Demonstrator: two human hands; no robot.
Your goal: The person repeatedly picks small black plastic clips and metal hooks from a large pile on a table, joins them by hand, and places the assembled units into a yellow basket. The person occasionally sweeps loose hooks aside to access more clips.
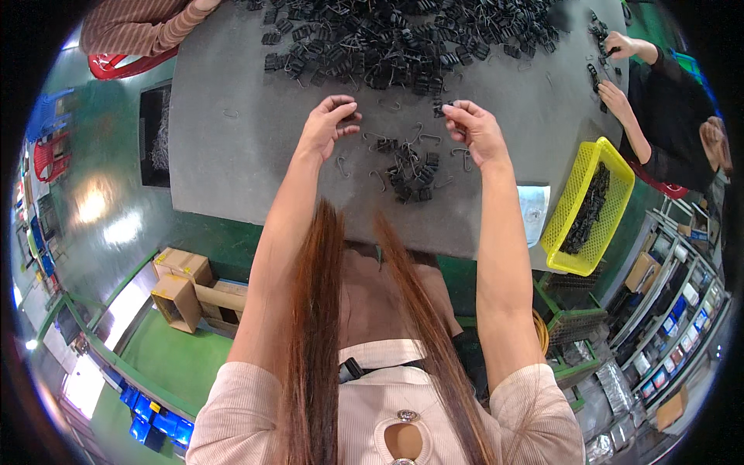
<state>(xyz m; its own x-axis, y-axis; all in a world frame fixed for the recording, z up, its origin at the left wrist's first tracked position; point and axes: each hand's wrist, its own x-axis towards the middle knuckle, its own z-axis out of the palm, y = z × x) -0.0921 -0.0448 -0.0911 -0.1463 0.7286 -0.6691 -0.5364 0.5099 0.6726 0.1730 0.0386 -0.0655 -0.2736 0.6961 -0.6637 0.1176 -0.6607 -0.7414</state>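
My left hand [329, 124] hovers over the grey table [232, 155] with its fingers curled around a small black part. My right hand [474, 130] is raised beside it and pinches another small black plastic clip at its fingertips. Between and just below both hands lies a small heap of black clips and bent wire hooks [407, 170]. A large pile of the same black clips [403, 39] covers the far part of the table.
A yellow mesh basket [593, 209] holding black parts hangs off the table's right edge. A co-worker's hands [616, 74] work at the far right. A striped sleeve [139, 27] and red stool sit at the far left. Cardboard boxes [182, 291] stand on the green floor.
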